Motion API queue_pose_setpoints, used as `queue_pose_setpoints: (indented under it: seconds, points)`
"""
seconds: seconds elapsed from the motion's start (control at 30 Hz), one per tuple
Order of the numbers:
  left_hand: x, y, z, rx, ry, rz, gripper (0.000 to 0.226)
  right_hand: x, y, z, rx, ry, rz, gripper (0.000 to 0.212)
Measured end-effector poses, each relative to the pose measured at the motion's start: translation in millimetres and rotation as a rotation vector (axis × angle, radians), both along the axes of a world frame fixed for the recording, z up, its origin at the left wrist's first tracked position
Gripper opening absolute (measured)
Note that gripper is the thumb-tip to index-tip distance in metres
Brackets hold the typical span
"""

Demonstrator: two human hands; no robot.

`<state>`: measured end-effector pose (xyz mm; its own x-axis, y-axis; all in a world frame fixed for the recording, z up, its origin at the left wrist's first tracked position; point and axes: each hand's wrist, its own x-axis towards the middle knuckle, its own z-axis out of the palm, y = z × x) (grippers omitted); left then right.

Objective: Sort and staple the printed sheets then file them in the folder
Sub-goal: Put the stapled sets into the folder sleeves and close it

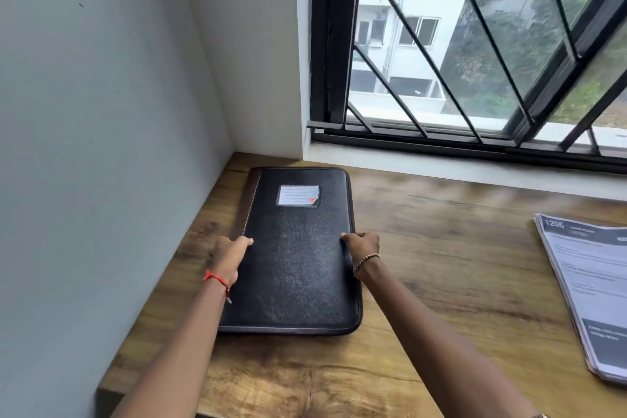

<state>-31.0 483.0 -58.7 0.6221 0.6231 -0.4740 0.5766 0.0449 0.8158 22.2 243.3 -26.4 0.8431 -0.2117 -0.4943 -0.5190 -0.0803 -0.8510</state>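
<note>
Your black leather folder (pixel 295 258) and printed sheets (pixel 590 288)
The folder lies closed and flat near the desk's (pixel 441 265) far-left corner; the sheets sit stacked at its right edge, well apart.

Home study corner: wooden desk (pixel 441 265) beneath a barred window (pixel 475 44).

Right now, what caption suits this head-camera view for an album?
Left hand and right hand grip a closed black folder on the desk, printed sheets nearby.
</note>
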Motion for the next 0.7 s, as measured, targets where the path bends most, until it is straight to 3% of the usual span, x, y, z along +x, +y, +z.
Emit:
queue_pose_setpoints:
  seconds: [0.13, 0.27, 0.47, 0.7]
  points:
    - [17, -32, -32, -0.051, -0.002, -0.057, 0.064, -4, -48, 9, -0.012, -0.055, -0.099, 0.043]
    - [7, -117, 21, 0.029, 0.026, -0.143, 0.063, -11, -109, 16, -0.078, -0.107, -0.164, 0.034]
    - [18, -222, 33, 0.064, 0.058, -0.254, 0.065, -22, -209, 24, -0.185, -0.138, -0.277, 0.009]
    - [26, -302, 37, 0.077, 0.070, -0.308, 0.072, -20, -293, 14, -0.316, -0.077, -0.192, 0.024]
